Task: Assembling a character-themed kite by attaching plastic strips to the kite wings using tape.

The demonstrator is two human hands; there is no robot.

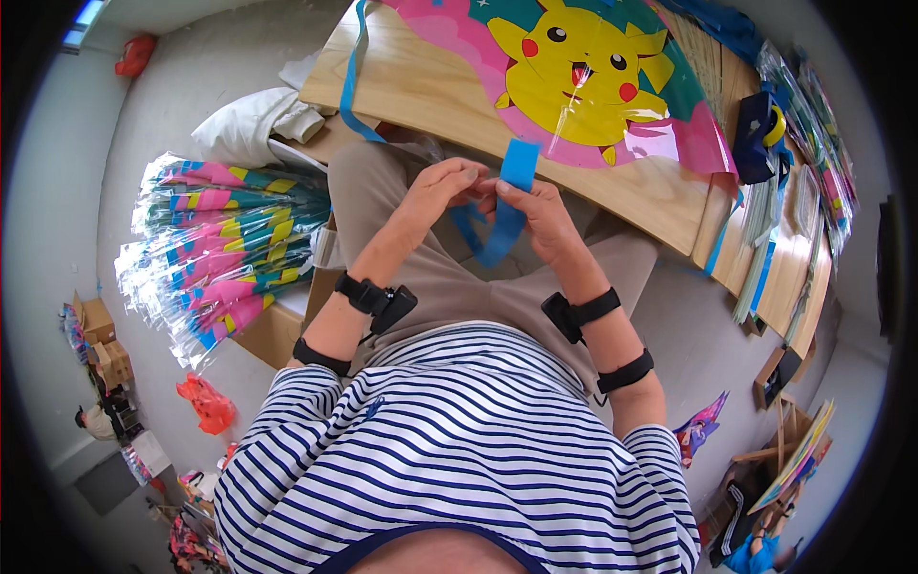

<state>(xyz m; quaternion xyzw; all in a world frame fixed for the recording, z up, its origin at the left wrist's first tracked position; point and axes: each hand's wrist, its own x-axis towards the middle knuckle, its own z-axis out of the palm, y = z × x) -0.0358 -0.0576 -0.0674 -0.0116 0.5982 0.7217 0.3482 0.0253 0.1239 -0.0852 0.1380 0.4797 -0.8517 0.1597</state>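
A flat blue ribbon point(519, 165) is pinched between the thumb and fingers of my right hand point(543, 212), its short end standing up above the fingertips. Below the hands the ribbon hangs in a loop over my lap, and its other strand runs up behind my left hand point(442, 191). The left fingers are closed and meet the right fingertips; their hold on the ribbon is partly hidden. Just past my hands, a glossy plastic sheet point(535, 134) printed with a yellow cartoon figure on pink and teal lies on the wooden table point(430, 105).
A long blue ribbon strip point(352, 91) drapes over the table's left edge. Bundled printed plastic sheets point(225, 244) fan out of a cardboard box at my left. A dark blue tape dispenser point(755, 139) stands at the right, near more stacked sheets point(813, 143). An orange-red bag point(206, 402) lies on the floor.
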